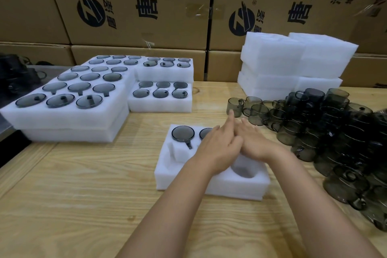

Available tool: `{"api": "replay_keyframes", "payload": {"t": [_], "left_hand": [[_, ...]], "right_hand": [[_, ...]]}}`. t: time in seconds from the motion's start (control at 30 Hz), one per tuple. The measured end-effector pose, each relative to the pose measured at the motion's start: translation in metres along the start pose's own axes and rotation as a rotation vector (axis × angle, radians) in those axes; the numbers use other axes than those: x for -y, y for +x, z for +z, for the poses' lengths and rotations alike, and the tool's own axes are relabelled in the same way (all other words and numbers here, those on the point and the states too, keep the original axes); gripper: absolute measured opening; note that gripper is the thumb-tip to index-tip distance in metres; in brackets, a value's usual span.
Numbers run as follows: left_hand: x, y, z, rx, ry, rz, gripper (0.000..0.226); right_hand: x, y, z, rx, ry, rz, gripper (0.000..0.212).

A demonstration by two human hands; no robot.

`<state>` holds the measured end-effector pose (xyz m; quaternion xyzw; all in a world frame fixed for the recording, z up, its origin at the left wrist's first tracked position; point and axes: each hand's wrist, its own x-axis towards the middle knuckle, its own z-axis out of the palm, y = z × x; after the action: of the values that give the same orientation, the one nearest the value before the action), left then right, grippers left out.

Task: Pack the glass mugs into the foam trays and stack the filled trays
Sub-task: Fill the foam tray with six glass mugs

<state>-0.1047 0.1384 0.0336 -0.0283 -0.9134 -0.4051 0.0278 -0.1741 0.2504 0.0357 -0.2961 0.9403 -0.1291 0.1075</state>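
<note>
Left hand (pixel 218 150) seemingly touches right hand (pixel 258 142) above tray (pixel 236 187).

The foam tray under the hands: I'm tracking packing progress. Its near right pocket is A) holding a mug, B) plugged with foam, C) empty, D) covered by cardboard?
C: the near right pocket of the foam tray shows only bare white foam; a glass mug sits in its far left pocket.

— How many filled trays (pixel 62 118) do you see, upper left?
— You have five tops showing, six mugs (pixel 60 100) in each. The centre tray (pixel 230 186) before you shows two mugs. Your loose mugs (pixel 335 132) at right are too crowded to count.
</note>
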Motion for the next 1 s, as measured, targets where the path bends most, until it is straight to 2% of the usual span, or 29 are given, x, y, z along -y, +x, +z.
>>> {"api": "replay_keyframes", "payload": {"t": [0.1,0.3,0.47,0.53,0.6,0.67,0.73,0.8,0.83,0.87,0.9,0.93,1.0], "left_hand": [[0.000,0.002,0.007,-0.011,0.257,0.022,0.060],[-0.003,0.010,0.002,-0.010,0.602,-0.035,0.082],[0.000,0.010,-0.003,0.043,0.719,-0.066,0.084],[0.001,0.005,-0.007,-0.001,0.818,-0.039,0.080],[0.009,-0.002,-0.019,-0.150,0.822,0.023,0.070],[0.028,-0.014,-0.037,-0.414,0.607,0.061,0.057],[0.048,-0.030,-0.052,-0.658,0.120,0.010,0.048],[0.062,-0.045,-0.064,-0.694,-0.609,-0.100,0.036],[0.067,-0.049,-0.067,-0.665,-0.905,-0.152,0.032],[0.073,-0.050,-0.069,-0.630,-1.089,-0.174,0.031],[0.078,-0.052,-0.070,-0.603,-1.170,-0.165,0.032],[0.081,-0.053,-0.069,-0.592,-1.194,-0.145,0.032],[0.085,-0.055,-0.062,-0.584,-1.186,-0.121,0.032]], "right_hand": [[-0.003,-0.008,0.008,0.020,-0.157,0.013,0.066],[0.006,-0.004,-0.001,0.132,-0.281,0.042,0.074],[0.007,0.000,0.001,0.114,-0.196,0.074,0.074],[0.005,0.001,0.005,0.064,-0.143,0.069,0.073],[0.003,0.002,0.008,0.028,-0.121,0.073,0.079],[0.000,0.003,0.012,-0.006,-0.094,0.080,0.087],[-0.001,0.002,0.013,-0.025,-0.047,0.074,0.084],[-0.001,-0.001,0.010,-0.057,0.088,0.045,0.072],[-0.001,-0.005,0.007,-0.124,0.216,0.037,0.067],[-0.002,-0.010,0.003,-0.238,0.354,0.043,0.062],[-0.005,-0.017,-0.001,-0.400,0.444,0.067,0.059],[-0.010,-0.025,-0.005,-0.580,0.429,0.121,0.055],[-0.026,-0.046,-0.009,-0.821,0.244,0.355,0.050]]}}
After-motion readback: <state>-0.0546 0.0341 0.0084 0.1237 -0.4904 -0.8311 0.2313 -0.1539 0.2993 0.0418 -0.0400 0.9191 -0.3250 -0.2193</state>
